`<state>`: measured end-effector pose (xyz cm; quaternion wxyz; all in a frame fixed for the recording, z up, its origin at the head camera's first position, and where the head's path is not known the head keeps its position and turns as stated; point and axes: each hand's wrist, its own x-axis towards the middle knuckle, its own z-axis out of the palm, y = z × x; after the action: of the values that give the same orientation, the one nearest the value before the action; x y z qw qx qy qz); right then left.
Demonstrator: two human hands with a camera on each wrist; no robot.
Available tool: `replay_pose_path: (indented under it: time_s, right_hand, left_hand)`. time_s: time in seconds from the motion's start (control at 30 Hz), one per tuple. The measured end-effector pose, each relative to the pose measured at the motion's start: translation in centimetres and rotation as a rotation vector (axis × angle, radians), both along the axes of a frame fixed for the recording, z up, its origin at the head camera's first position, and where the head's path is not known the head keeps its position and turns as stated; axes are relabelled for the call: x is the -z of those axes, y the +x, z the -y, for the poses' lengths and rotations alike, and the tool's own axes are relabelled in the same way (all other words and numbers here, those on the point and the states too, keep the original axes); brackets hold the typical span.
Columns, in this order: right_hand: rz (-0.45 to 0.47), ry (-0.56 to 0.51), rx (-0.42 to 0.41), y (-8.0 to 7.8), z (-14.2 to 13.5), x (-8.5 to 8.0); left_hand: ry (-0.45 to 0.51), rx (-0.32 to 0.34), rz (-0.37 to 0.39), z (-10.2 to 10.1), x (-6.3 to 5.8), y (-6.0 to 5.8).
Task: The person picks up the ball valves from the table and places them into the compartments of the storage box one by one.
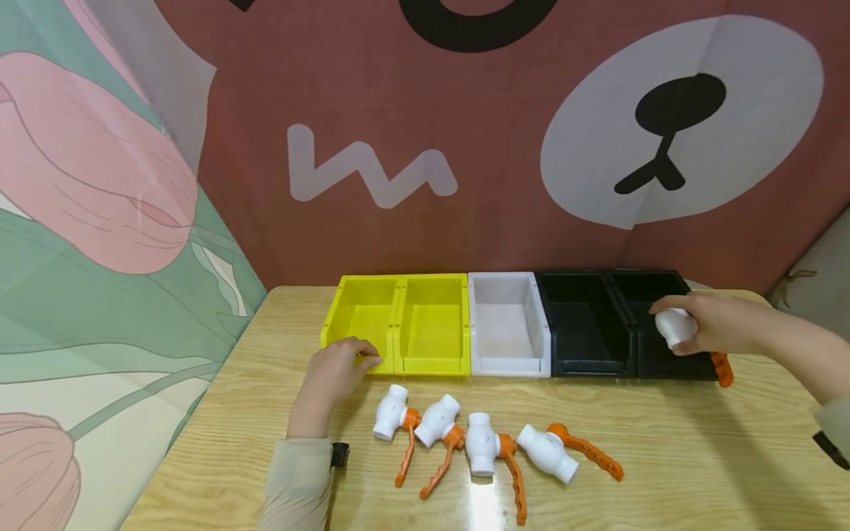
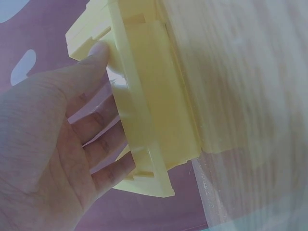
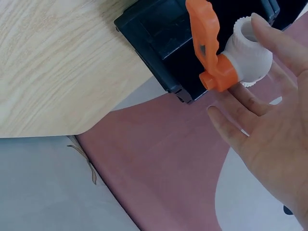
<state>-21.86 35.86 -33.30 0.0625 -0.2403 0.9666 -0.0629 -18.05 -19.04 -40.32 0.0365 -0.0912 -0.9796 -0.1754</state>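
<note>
My right hand (image 1: 724, 322) pinches a white plastic ball valve (image 1: 676, 328) by its body, over the rightmost black bin (image 1: 654, 366). The valve's orange handle (image 3: 204, 33) points away from the palm in the right wrist view. My left hand (image 1: 336, 369) rests at the front rim of the leftmost yellow bin (image 1: 332, 317). In the left wrist view its fingers (image 2: 103, 144) are loosely extended behind the rim, with the thumb at the edge. Several more white ball valves (image 1: 481, 442) with orange handles lie in a row on the table before the bins.
A second yellow bin (image 1: 432, 365), a white bin (image 1: 510, 366) and another black bin (image 1: 591, 366) stand side by side between the outer two. The wooden table (image 1: 265, 413) meets a printed cloth backdrop (image 1: 372, 243) behind the bins.
</note>
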Motion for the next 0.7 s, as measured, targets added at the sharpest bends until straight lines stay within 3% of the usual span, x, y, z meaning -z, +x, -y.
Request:
replay_pose_path:
  time_s: [0.33,0.7]
  right_hand:
    - [0.032,-0.036,0.01,-1.4,0.2,0.4]
    - [0.059,0.012,0.064,-3.4,0.5,0.8]
  left_hand:
    - [-0.006,0.0,0.002,0.0,0.0,0.0]
    - [-0.006,0.004,0.0,0.0,0.0,0.0]
